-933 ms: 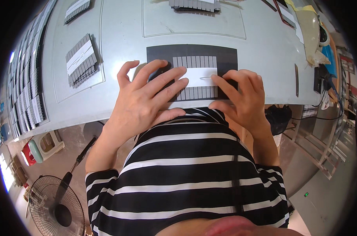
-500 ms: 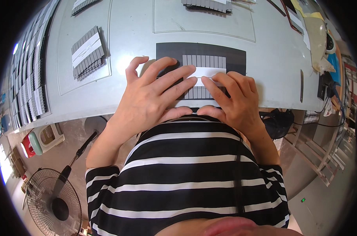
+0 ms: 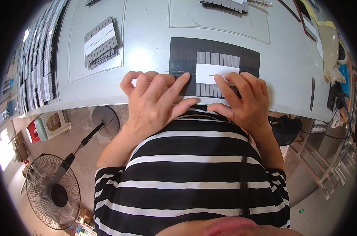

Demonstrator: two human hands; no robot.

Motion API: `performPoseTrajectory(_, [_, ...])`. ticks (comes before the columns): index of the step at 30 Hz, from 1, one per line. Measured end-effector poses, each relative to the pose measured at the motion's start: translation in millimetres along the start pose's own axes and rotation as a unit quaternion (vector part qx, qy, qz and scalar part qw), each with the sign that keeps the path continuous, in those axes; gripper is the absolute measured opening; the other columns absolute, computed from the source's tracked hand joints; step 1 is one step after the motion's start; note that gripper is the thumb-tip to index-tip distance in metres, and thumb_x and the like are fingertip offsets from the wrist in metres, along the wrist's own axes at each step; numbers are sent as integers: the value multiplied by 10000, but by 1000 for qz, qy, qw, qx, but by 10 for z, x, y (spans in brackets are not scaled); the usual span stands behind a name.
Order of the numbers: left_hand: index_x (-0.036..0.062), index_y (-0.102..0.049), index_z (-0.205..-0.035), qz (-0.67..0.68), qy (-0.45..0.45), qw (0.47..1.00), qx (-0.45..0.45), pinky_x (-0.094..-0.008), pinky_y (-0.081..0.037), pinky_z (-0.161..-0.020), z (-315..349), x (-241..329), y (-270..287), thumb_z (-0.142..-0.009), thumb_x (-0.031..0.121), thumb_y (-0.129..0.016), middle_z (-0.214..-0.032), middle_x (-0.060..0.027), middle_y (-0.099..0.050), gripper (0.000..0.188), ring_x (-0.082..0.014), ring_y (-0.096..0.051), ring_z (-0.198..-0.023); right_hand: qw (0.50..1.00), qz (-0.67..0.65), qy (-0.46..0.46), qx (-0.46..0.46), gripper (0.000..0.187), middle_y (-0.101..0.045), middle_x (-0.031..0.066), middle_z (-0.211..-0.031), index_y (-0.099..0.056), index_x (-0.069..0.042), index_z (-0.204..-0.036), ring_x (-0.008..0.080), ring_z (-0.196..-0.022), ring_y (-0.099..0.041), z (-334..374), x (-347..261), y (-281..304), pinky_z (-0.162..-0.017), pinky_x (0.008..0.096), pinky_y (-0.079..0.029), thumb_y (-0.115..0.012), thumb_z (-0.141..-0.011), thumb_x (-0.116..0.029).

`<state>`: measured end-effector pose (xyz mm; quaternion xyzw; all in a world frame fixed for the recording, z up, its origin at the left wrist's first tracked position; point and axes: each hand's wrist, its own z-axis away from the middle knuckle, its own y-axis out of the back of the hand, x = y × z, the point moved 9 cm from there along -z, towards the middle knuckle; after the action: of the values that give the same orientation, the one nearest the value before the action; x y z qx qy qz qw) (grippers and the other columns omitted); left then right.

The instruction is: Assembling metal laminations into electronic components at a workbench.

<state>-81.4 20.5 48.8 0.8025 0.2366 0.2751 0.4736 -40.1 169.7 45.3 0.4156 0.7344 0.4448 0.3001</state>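
A row of narrow grey strips (image 3: 214, 90) lies on a black sheet (image 3: 245, 53) near the table's front edge. Across the strips' middle runs a white paper band (image 3: 205, 69), marked by a short, thin dark line. My right hand (image 3: 247, 94) rests its index fingertip on this band, at that line, with the thumb apart by the table edge. To the left, my left hand (image 3: 155, 96) has its index fingertip on the black sheet, beside the band; its thumb is apart and its other fingers are bent. A fine thread-like line shows near that index fingertip.
A banded stack of grey strips (image 3: 101, 41) lies at the left on a clear plate, another stack (image 3: 225, 4) at the back. Long rows of strips (image 3: 41, 63) line the left table edge. A dark thin bar (image 3: 312, 93) lies right. A fan (image 3: 58, 194) stands below left.
My left hand has drawn back leftward off the white band onto the black sheet, uncovering more of the strips. My right index finger stays on the band. The view has shifted slightly.
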Motion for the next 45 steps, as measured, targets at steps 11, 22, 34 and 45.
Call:
performPoseTrajectory(11, [182,-723,-1188,-29,-26,999,3,-400,-272,-911,-135,172,-98,-823,478,-719,-944,31,-573,470,-179,-487,-920,1000,-31,-5,3,580,-566,33,-1121,-666,-93,-1156,214,-1012,-549,5,-6,-5,-803,336,-461,-764,-740,-485])
performPoseTrajectory(22, [194,-717,-1166,19,-30,999,-10,-390,-279,-923,-309,258,-186,-831,445,-729,-1097,44,-616,419,-198,-519,-1017,999,-45,0,10,544,-560,33,-1095,-685,-67,-1123,216,-1009,-536,-9,16,5,-827,335,-480,-779,-739,-440])
performPoseTrajectory(34, [128,-702,-1057,49,-53,997,15,-396,-276,-927,-286,256,-167,-819,372,-740,-1082,48,-631,342,-163,-560,-1000,999,-23,10,31,520,-581,38,-1074,-702,-53,-1071,216,-996,-543,9,-41,43,-825,317,-496,-758,-761,-467])
performPoseTrajectory(45, [131,-703,-1143,0,-50,998,-26,-423,-286,-959,-269,270,-149,-828,418,-724,-1095,27,-640,428,-176,-582,-1024,989,-129,-42,52,474,-628,63,-1059,-700,-51,-1074,224,-966,-597,-39,120,265,-810,357,-497,-734,-811,-443])
